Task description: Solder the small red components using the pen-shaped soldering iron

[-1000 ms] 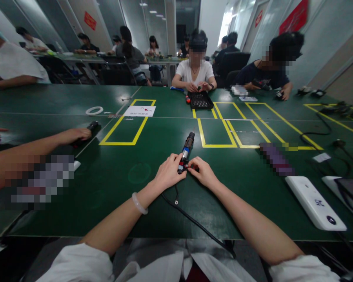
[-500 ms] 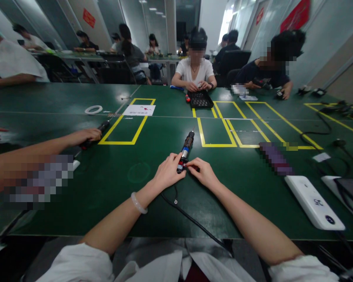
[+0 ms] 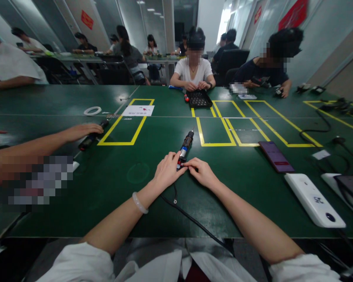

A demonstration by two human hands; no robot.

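An electric screwdriver [image 3: 186, 144] lies on the green table in front of me, its thin bit pointing away. My left hand [image 3: 167, 169] is closed over its rear part from the left, thumb near the back end. From the right, my right hand [image 3: 202, 172] has its fingers bent, with index finger and thumb pinched at the side of the rear end. What exactly these fingertips press or grip is too small to make out. A black cable [image 3: 194, 221] runs from beneath my left hand toward the table's near edge, and a small ring [image 3: 175, 201] hangs on a short cord.
At left, a co-worker's hand [image 3: 86, 131] rests by another electric screwdriver [image 3: 90, 141]. Yellow tape rectangles [image 3: 217, 144] mark the table. A phone [image 3: 275, 156] and a white power bank [image 3: 314, 201] lie right. Across sits a person with a black tray [image 3: 200, 105].
The co-worker's hand at left has shifted and uncovers more of the screwdriver beside it. My right fingertips have moved slightly at the rear of my screwdriver, while my left hand stays in place.
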